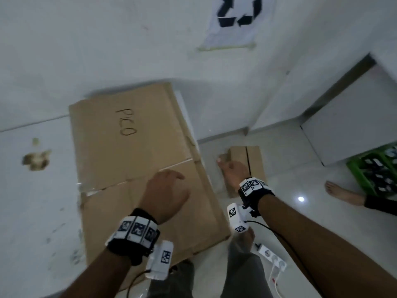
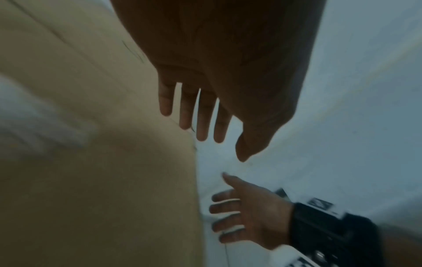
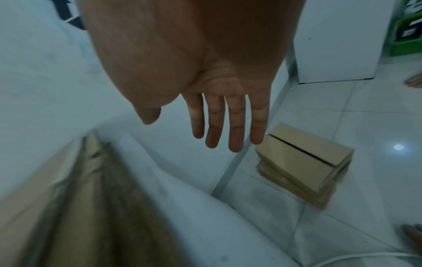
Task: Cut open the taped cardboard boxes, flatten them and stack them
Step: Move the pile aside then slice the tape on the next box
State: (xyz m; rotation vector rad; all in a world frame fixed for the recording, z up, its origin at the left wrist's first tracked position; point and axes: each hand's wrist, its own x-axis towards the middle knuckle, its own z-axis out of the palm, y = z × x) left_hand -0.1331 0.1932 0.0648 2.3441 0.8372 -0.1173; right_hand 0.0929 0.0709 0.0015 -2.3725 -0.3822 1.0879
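A large flattened cardboard sheet (image 1: 137, 160) marked "PICO" leans against the white wall, its foot on the floor; it fills the left of the left wrist view (image 2: 91, 144). My left hand (image 1: 169, 190) hovers in front of its lower right part, fingers straight and empty (image 2: 200, 126). A small cardboard box (image 1: 247, 166) with a slit along its top lies on the floor to the right (image 3: 301, 166). My right hand (image 1: 229, 171) reaches toward that box with straight spread fingers (image 3: 228, 130), holding nothing and apart from it.
A green crate (image 1: 376, 168) stands at the right, with another person's bare foot (image 1: 341, 192) beside it. A white power strip (image 1: 272, 257) with cables lies near my legs. A recycling sign (image 1: 238, 16) hangs on the wall. A brown stain (image 1: 36, 160) marks the left surface.
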